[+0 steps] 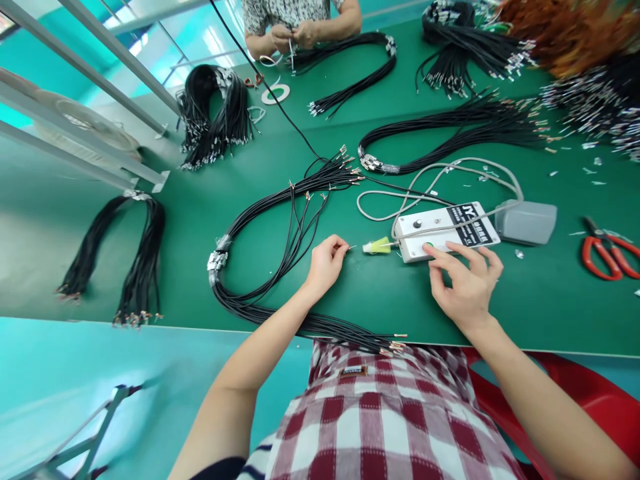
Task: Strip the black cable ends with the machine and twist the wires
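My left hand (327, 263) is closed in a pinch on a wire, and its thin bare tip points right from the fingertips. Just beyond that tip, a small gap away, lies a yellow-green nozzle (379, 246) with a whitish end. It joins a white control box (425, 223) with a black label, a knob and a green button. My right hand (465, 283) has its fingers spread, the fingertips resting on the box's front edge. Left of my left hand curves a tied bundle of black wires (250, 217), its copper ends exposed; a few strands are separated from it.
A grey pedal-like block (527, 222) sits right of the box, its grey cable looped behind. Red-handled scissors (607, 253) lie at far right. More black wire bundles (215, 113) and a tape roll (275, 94) are around. Across the table, a person's hands (295, 37) handle a white strip.
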`<state>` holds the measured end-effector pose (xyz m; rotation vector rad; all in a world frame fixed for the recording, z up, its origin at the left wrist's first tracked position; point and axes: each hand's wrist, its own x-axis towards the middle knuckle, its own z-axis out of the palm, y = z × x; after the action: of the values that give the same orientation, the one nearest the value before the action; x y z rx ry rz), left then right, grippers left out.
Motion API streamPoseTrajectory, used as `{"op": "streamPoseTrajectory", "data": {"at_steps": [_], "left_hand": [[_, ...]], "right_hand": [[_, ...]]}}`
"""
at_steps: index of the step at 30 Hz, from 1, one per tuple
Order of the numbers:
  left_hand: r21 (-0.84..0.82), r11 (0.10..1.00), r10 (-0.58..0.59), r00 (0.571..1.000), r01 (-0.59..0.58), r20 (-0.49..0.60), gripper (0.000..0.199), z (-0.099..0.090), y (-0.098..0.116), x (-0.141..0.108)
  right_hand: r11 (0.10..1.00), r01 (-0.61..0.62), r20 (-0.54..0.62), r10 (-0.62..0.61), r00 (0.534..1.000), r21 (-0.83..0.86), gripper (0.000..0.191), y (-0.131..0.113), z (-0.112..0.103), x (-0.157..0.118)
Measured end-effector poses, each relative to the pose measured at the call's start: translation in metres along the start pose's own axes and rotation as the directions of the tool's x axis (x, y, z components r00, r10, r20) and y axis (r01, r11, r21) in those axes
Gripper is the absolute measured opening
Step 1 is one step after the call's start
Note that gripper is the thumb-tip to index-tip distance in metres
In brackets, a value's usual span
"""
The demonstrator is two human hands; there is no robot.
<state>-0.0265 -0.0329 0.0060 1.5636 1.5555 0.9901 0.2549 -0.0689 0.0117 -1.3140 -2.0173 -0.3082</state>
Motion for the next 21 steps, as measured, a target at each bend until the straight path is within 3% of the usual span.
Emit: {"op": "streamPoseTrajectory", "data": {"at_steps": [3,5,9,12,15,17,18,19,20,21], "left_hand": [[-0.036,0.999,0.036,0.995,-0.039,-0.096,0.007,-0.015,-0.011,0.013],[0.000,0.993,0.111,0.969,-0.114,-0.222,0.004,-0.031,-0.021,0.032],[0.238,0.959,0.254,0.838,-0.153,-0.483,0.019,-0.071,-0.040,0.082],[0.304,0.944,0.278,0.803,-0.127,-0.528,0.023,-0.089,-0.044,0.104],[0.357,0.922,0.327,0.800,-0.152,-0.503,0.024,-0.084,-0.030,0.090],[0.381,0.897,0.379,0.837,-0.226,-0.396,0.019,-0.069,-0.011,0.058],[0.381,0.881,0.402,0.868,-0.280,-0.290,0.013,-0.059,0.000,0.036],[0.360,0.859,0.423,0.900,-0.363,-0.102,0.004,-0.049,0.011,0.013],[0.297,0.819,0.435,0.868,-0.492,0.239,0.002,-0.040,0.022,-0.011],[0.215,0.773,0.422,0.737,-0.597,0.528,0.006,-0.031,0.031,-0.033]], "right_hand": [[0.998,-0.016,-0.005,0.017,1.000,0.058,0.017,-0.011,-0.005,-0.004],[0.992,-0.027,0.024,0.024,0.999,0.124,0.019,-0.020,-0.007,-0.010],[0.967,0.018,0.103,-0.045,0.994,0.254,0.022,-0.030,-0.006,-0.021],[0.954,0.031,0.113,-0.067,0.991,0.299,0.023,-0.028,-0.002,-0.023],[0.945,0.003,0.122,-0.046,0.991,0.327,0.023,-0.025,0.001,-0.023],[0.939,-0.016,0.135,-0.032,0.990,0.344,0.023,-0.025,0.002,-0.023],[0.936,-0.027,0.141,-0.024,0.990,0.351,0.022,-0.024,0.002,-0.024],[0.933,-0.040,0.147,-0.014,0.989,0.358,0.022,-0.024,0.002,-0.024],[0.930,-0.054,0.153,-0.003,0.988,0.365,0.022,-0.024,0.003,-0.024],[0.926,-0.066,0.159,0.007,0.987,0.372,0.022,-0.024,0.003,-0.024]]}}
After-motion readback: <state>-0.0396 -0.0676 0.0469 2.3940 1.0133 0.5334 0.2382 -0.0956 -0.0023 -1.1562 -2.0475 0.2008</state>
